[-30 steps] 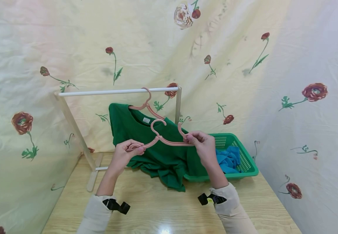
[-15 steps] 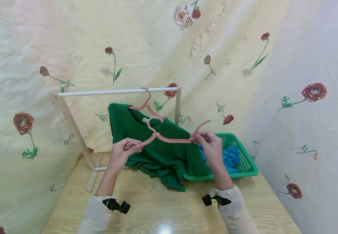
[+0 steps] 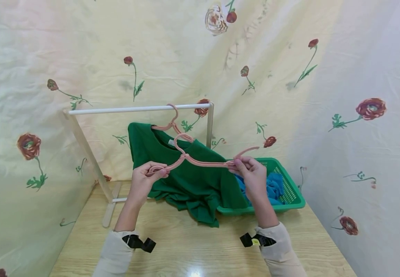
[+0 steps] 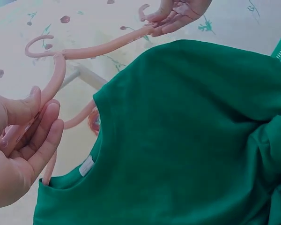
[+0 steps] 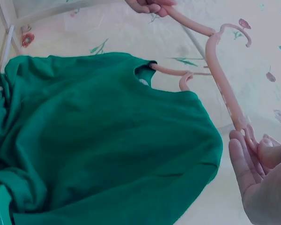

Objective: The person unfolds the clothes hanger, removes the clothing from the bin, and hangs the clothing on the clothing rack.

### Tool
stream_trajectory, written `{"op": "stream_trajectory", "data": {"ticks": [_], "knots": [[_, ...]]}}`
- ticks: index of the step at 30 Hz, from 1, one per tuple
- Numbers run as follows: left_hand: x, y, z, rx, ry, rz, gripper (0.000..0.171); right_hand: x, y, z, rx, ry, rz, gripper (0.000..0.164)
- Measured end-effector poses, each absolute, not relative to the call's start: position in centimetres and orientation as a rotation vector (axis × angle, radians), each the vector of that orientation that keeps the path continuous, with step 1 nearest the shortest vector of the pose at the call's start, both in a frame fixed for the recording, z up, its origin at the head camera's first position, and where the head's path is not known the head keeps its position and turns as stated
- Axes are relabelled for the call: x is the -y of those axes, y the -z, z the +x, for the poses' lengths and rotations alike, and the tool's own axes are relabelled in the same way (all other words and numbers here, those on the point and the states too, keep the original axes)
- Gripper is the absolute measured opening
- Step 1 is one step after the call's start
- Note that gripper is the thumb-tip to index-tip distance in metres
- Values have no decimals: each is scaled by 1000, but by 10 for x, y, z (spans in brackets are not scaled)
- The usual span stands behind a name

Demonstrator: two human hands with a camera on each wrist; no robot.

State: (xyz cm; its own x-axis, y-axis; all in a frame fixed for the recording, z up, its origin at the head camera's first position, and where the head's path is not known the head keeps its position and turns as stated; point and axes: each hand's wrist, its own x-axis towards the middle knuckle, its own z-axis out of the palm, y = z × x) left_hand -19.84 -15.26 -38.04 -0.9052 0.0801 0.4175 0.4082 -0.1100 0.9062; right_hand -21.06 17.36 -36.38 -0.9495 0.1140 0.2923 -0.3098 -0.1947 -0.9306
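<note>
A pink plastic clothes hanger (image 3: 206, 164) is held up in front of the green T-shirt (image 3: 189, 181), its hook upward. My left hand (image 3: 142, 182) pinches the hanger's left end between thumb and fingers. At the other end, my right hand (image 3: 255, 179) pinches the tip, where a thin curved pink piece (image 3: 249, 149) sticks out to the right. Behind, the T-shirt is on a second pink hanger (image 3: 176, 113) hooked over the rack's white rail (image 3: 123, 110). In the left wrist view the shirt's white neck label (image 4: 86, 166) shows inside the collar.
On the wooden table (image 3: 186, 250) stands the rack with a wooden left post (image 3: 87, 150). To the right, a green plastic basket (image 3: 294, 188) holds blue cloth (image 3: 275, 186); the shirt's lower right part hangs against it. Flowered fabric (image 3: 282, 96) walls the table in.
My right hand has moved right. The thin curved piece at the hanger's right end has swung from pointing up to pointing outward right. My left hand is nearly still.
</note>
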Motion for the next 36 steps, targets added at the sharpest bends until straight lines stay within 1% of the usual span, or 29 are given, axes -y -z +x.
{"op": "stream_trajectory", "data": {"ticks": [5,10,14,16,18,21,23,25,28,36], "knots": [[152,377,-200,1896,2109,-540,25,-169,365,-213,1692,-2289,203,25],[153,374,-201,1890,2095,-535,25,-166,366,-215,1661,-2324,208,17],[154,372,-202,1866,2114,-513,21,-163,365,-216,1614,-2408,203,15],[155,372,-202,1848,2129,-499,18,-162,364,-216,1583,-2466,195,16],[155,372,-203,1833,2140,-482,15,-161,363,-216,1563,-2513,192,24],[155,372,-204,1808,2158,-470,11,-159,363,-217,1545,-2564,196,27],[155,372,-206,1786,2168,-471,9,-158,364,-217,1541,-2579,206,26],[155,373,-207,1761,2178,-476,8,-156,365,-218,1533,-2586,211,16],[154,373,-208,1736,2186,-482,8,-153,366,-219,1517,-2588,199,13],[153,372,-211,1753,2179,-502,8,-151,368,-222,1502,-2568,161,14]]}}
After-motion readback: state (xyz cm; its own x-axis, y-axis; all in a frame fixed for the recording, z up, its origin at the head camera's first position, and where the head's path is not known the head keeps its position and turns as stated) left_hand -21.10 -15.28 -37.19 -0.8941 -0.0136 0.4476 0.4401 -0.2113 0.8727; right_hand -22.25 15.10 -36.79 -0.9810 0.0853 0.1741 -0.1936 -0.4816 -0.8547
